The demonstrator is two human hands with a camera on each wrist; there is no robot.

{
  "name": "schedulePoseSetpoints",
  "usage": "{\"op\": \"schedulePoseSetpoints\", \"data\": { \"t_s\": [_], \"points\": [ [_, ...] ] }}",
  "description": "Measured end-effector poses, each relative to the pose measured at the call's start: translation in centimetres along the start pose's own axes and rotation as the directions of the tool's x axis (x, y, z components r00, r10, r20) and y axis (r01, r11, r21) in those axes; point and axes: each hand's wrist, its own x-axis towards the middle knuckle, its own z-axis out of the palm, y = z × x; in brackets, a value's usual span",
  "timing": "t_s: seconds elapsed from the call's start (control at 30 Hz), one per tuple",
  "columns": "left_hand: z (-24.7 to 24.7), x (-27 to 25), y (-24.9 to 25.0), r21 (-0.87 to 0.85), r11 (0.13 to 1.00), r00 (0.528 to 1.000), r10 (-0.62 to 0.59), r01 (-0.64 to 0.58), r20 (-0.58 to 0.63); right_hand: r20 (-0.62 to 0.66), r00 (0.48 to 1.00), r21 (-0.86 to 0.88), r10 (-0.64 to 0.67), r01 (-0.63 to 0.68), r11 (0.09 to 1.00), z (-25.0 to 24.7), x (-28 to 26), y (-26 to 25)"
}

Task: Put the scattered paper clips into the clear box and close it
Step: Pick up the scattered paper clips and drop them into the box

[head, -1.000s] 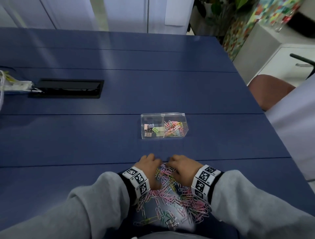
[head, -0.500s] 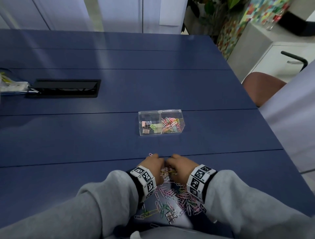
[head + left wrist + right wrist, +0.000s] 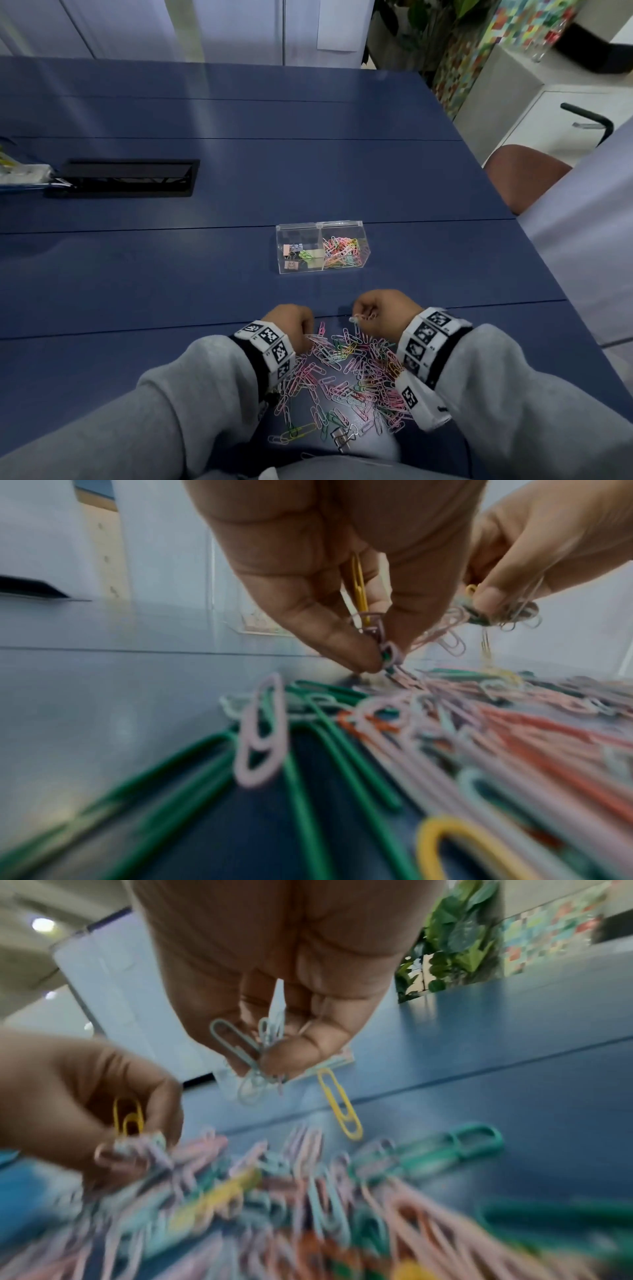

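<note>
Since a second ago, both hands have been drawn apart. Thin looped wire paper clips (image 3: 342, 373) are pinched by the left hand (image 3: 291, 325) and the right hand (image 3: 383, 308); the clear box (image 3: 322, 246) lies beyond, on the smooth blue table (image 3: 171, 274).

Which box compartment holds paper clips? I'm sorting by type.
The right compartment holds the paper clips; the left compartment holds binder clips instead.

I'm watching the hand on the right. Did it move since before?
Yes. The right hand has lifted off the paper clip pile and gone right, away from the left hand, pinching a few clips.
</note>
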Motion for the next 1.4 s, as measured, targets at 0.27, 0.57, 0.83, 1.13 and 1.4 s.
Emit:
{"op": "schedulePoseSetpoints", "data": {
  "t_s": [0.27, 0.57, 0.83, 1.13, 1.4],
  "points": [
    [-2.4, -0.8, -2.8, -0.236, 0.966, 0.971, -0.147, 0.1, -0.188, -0.422, 0.906, 0.264, -0.009, 0.132, 0.955, -5.4, 3.5, -1.6],
    [-6.4, -0.8, -1.7, -0.295, 0.955, 0.937, -0.109, 0.006, -0.332, -0.368, 0.93, 0.081, -0.001, 0.033, 0.996, -5.2, 8.8, -2.1],
    [-9.5, 5.1, 4.2, -0.147, 0.981, 0.912, 0.055, -0.124, -0.406, -0.412, 0.909, 0.239, 0.062, 0.042, 0.97, -5.1, 5.7, 0.2],
    [-9.1, 9.6, 6.2, -0.012, 0.996, 0.94, 0.076, -0.084, -0.332, -0.283, 0.952, 0.176, 0.122, -0.073, 0.982, -2.9, 0.9, 4.8],
    [-7.5, 5.9, 4.6, 0.021, 0.984, 0.905, 0.172, -0.178, -0.39, -0.131, 0.968, 0.005, 0.212, -0.213, 0.977, -1.6, 1.2, 5.4]
  ]
}}
